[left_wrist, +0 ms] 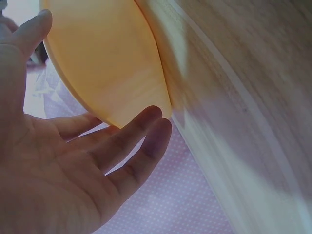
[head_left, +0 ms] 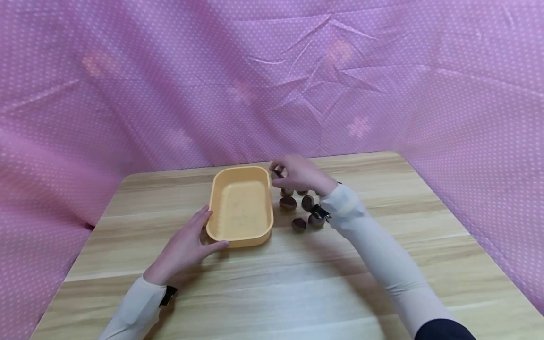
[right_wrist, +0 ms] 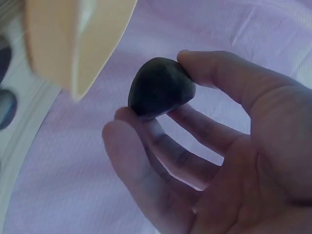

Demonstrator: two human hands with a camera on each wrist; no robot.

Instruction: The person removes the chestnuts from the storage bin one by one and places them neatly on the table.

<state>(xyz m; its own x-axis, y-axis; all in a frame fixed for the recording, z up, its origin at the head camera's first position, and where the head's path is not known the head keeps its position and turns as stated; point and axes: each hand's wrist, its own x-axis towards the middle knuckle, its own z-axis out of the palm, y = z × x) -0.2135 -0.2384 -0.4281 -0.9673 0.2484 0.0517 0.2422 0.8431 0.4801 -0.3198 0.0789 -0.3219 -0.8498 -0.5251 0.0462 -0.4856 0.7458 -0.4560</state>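
A yellow rectangular tub (head_left: 250,241) with rounded corners stands on the table. My left hand (head_left: 184,250) is spread around its near left corner, thumb at the near wall and fingers along the left side. In the left wrist view, the fingertips lie against the tub's outer wall (left_wrist: 105,58). Beside the tub's far right corner, my right hand (head_left: 302,174) pinches a dark chestnut (right_wrist: 161,87) between thumb and fingers. Several more chestnuts (head_left: 288,203) lie right of the tub, some partly hidden beneath the right hand and wrist.
The light wood table (head_left: 272,288) has its far edge against a pink dotted cloth (head_left: 255,94), which also hangs at both sides. The right forearm (head_left: 382,255) reaches across the table's right half, over part of the chestnut group.
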